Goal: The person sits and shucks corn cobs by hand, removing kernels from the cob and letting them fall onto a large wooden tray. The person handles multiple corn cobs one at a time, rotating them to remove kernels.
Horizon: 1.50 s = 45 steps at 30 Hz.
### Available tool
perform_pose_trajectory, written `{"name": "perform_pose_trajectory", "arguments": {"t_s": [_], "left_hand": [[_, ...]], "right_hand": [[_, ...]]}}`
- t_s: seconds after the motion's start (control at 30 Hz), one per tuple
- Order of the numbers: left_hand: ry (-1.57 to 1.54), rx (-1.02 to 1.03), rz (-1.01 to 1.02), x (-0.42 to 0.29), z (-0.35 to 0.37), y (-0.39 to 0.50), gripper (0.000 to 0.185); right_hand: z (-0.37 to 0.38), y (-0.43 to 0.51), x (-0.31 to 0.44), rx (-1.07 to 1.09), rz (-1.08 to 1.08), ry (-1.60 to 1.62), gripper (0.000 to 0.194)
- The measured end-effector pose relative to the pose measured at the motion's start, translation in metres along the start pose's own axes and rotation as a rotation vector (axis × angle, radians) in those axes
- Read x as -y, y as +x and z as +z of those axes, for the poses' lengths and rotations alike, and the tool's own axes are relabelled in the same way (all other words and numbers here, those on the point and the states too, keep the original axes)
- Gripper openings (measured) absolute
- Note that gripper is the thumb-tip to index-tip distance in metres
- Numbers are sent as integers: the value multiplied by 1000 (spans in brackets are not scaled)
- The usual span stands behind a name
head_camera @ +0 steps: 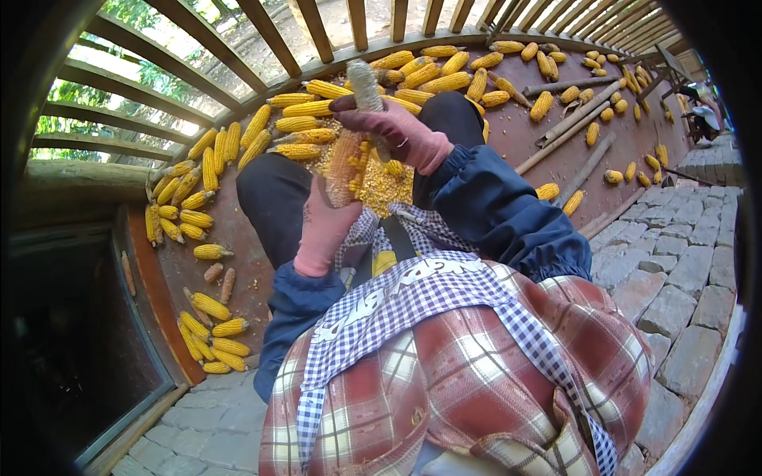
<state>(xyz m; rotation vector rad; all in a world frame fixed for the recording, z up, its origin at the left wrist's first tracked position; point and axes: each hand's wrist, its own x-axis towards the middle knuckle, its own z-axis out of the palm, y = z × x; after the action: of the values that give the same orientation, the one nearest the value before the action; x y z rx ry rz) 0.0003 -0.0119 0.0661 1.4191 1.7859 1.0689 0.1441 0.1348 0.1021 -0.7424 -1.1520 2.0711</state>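
Note:
My left hand (326, 223), in a pink glove, grips the lower end of a mostly bare corn cob (343, 163) that still bears a strip of yellow kernels on its right side. My right hand (396, 131), gloved too, is closed around a pale, rough, rod-like piece (364, 83), perhaps a stripped cob, whose top sticks up above the fingers. It is beside the upper part of the cob. Loose yellow kernels (384, 187) lie heaped below the hands, between my knees. Whole ears of corn (306, 109) lie just beyond.
Many corn ears (209, 169) lie along a slatted wooden railing (271, 35) on the reddish floor (238, 285). Wooden poles (577, 122) rest at the right. Bare cobs (228, 284) lie at the left. Grey paving blocks (667, 303) border the floor. A person (707, 116) is far right.

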Motion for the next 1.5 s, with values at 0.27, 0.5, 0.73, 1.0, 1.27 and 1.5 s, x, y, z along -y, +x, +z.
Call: {"name": "perform_pose_trajectory", "arguments": {"t_s": [0.27, 0.5, 0.73, 1.0, 1.27, 1.5], "left_hand": [[-883, 420, -732, -35, -2, -13, 33], [-1131, 598, -775, -16, -12, -10, 16], [49, 15, -283, -16, 22, -8, 61], [21, 73, -263, -10, 20, -12, 64], [-1292, 566, -941, -25, -7, -20, 19], [-919, 374, -729, -31, -15, -14, 29]], "right_hand": [[-9, 8, -41, -283, -93, -148, 23], [-32, 23, -35, -109, -10, -105, 35], [4, 6, -37, -138, -281, -639, 57], [6, -3, -54, -341, 10, -438, 36], [-29, 23, -47, -316, -181, -232, 32], [-1, -3, -9, 8, 79, -51, 47]]}}
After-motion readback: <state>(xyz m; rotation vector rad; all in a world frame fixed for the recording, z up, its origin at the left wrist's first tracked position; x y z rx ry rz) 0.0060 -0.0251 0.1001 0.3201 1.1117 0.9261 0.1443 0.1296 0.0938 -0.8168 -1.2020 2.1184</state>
